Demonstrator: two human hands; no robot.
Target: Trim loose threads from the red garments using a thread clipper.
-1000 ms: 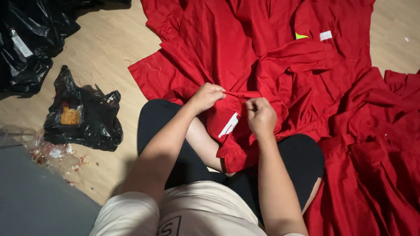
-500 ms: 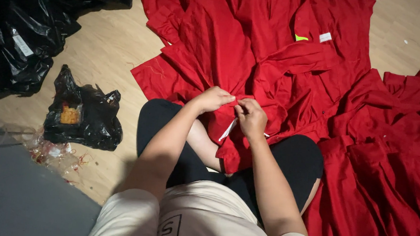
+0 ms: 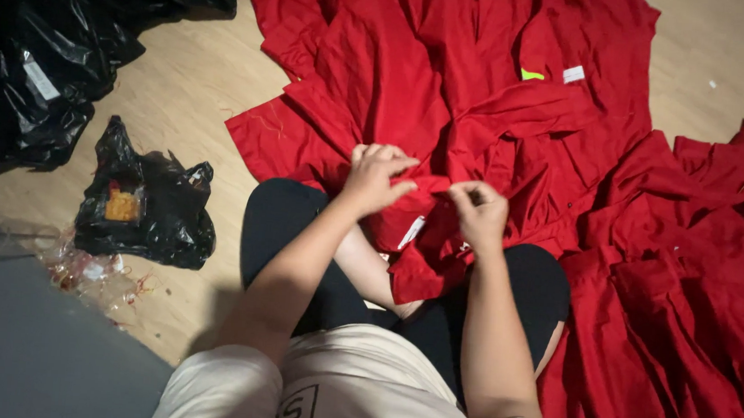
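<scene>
I read the work as mid-step: my left hand (image 3: 376,176) and right hand (image 3: 477,209) both pinch the red garment (image 3: 422,239) bunched on the lap between them — more red pieces (image 3: 690,284) lie right of the right hand, handling undetermined.

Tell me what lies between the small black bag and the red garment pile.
In the head view, bare wooden floor separates the small black bag from the red garment pile.

Bare wood floor (image 3: 198,75) lies open between the black bags (image 3: 43,46) and heaped red garments (image 3: 518,114).
</scene>
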